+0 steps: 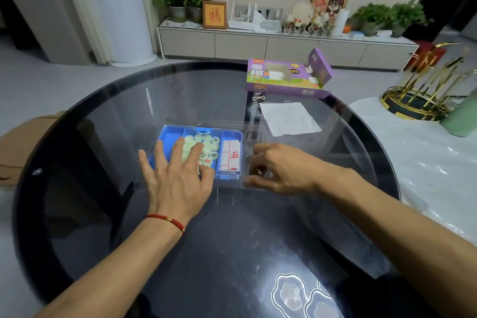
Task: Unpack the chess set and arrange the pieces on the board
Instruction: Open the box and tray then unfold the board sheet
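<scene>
Round glass table is lying mostly bare; left hand is spreading fingers over tray, right hand is pinching clear lid edge.

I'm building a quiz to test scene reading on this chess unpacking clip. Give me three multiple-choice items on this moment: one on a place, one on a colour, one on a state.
1. Where does the purple cardboard chess box stand?
A. On the far side of the round dark glass table
B. On the floor
C. Inside the tray

2. What colour is the plastic compartment tray holding the pale round chess pieces?
A. Red
B. Blue
C. Green

3. What state is the folded white paper board with red lines in?
A. Spread flat on the table
B. Held up in the right hand
C. Folded in the tray's right compartment

Answers:
1. A, it sits near the table's far edge, end flap open.
2. B, its walls and rim are plainly blue.
3. C, it lies folded in the tray, while the left hand rests over the pieces and the right hand is beside the tray.
</scene>
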The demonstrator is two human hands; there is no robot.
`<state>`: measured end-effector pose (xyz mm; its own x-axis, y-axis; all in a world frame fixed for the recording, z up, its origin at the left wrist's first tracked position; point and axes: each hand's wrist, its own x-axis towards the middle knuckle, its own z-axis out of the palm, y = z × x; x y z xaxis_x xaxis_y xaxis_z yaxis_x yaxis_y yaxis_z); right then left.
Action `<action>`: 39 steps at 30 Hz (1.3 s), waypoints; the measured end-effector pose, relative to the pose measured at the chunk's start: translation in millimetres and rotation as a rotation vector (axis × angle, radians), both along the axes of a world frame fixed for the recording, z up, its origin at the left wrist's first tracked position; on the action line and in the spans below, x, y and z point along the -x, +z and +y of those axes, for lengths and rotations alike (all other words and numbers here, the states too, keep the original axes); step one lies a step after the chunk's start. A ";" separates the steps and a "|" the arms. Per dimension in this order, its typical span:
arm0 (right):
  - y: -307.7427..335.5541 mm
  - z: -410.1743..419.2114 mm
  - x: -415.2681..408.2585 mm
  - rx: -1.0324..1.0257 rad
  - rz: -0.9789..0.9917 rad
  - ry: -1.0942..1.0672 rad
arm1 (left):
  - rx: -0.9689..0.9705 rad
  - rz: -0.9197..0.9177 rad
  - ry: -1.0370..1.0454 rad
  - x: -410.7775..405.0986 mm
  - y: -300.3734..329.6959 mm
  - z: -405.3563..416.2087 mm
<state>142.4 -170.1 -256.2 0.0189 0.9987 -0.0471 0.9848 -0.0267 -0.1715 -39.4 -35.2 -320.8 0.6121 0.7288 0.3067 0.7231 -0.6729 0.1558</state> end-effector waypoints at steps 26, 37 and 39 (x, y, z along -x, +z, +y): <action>-49.0 132.6 -198.0 -0.452 0.106 -0.903 | -0.028 0.035 -0.009 -1.3 -3.2 6.8; -77.8 -8.1 -189.6 -0.175 -0.129 -0.809 | -0.020 0.007 -0.004 -0.6 -3.1 1.5; -73.2 -14.3 -197.2 -0.126 -0.115 -0.861 | -0.028 0.004 -0.003 -0.9 -3.5 1.8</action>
